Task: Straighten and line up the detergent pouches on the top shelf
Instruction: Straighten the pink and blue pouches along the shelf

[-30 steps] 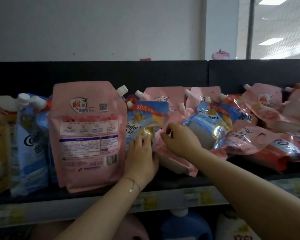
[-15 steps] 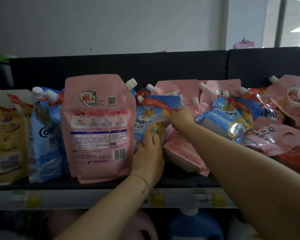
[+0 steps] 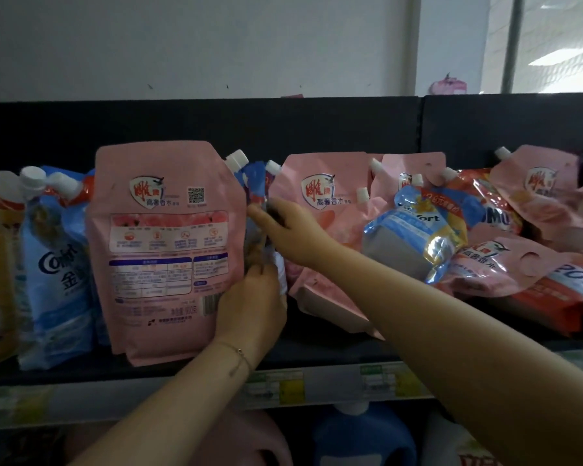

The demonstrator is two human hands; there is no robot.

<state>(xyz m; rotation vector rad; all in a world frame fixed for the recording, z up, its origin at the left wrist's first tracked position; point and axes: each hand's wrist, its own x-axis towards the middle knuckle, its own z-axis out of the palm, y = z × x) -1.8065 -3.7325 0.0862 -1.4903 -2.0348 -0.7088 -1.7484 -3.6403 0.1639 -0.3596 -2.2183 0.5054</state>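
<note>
Nearest the camera, both forearms reach up over the price strip [image 3: 334,385] on the front lip of the top shelf [image 3: 317,348]. The left hand [image 3: 249,307] is the lower and nearer one. Its fingers curl round the bottom edge of the blue pouch [image 3: 255,181], just beside the lower right corner of the tall pink pouch [image 3: 169,250]. Above it, the right hand [image 3: 283,227] crosses in from the right and appears to pinch the blue pouch near its middle, though blur there hides the fingertips. The blue pouch stands almost edge-on between the two hands, its long axis upright and its white cap [image 3: 272,166] at the top. It is wedged into the narrow gap between the tall pink pouch on its left and the leaning pink pouch [image 3: 330,210] on its right. The coming move likely turns on that gap: the blue pouch must rotate to face forward, and there is little room sideways unless the leaning pink pouch is pushed right. Open room lies mainly forward, toward the shelf lip. Farther right, a toppled blue pouch [image 3: 414,237] lies on a heap of pink and red ones [image 3: 505,267], none lined up yet. At the left, upright blue pouches [image 3: 58,264] stand in a row. Behind everything runs the dark back panel [image 3: 317,126].
</note>
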